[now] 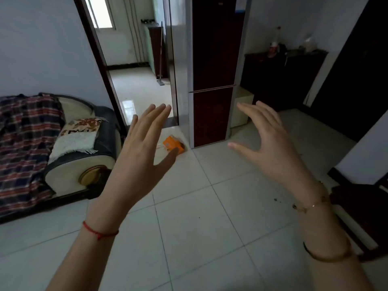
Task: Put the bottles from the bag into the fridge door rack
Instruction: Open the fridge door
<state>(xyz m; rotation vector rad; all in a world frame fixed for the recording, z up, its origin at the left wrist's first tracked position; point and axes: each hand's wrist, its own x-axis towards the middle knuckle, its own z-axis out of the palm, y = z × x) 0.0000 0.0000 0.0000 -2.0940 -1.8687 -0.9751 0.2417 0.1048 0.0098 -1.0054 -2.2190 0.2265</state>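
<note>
A tall fridge [214, 66] with dark red doors and silver edges stands ahead, both doors closed. My left hand [144, 148] is raised in front of me, fingers spread, holding nothing. To its right my right hand [270, 148] is lifted too, fingers apart and slightly curled, empty. Both hands hover over the tiled floor, well short of the fridge. No bag and no bottles for the rack show in this view.
A small orange box [173, 144] lies on the floor by the fridge's left foot. A sofa [69, 156] with a plaid blanket stands at left. A doorway [136, 59] opens behind it. A dark cabinet [281, 76] with items on top stands right of the fridge.
</note>
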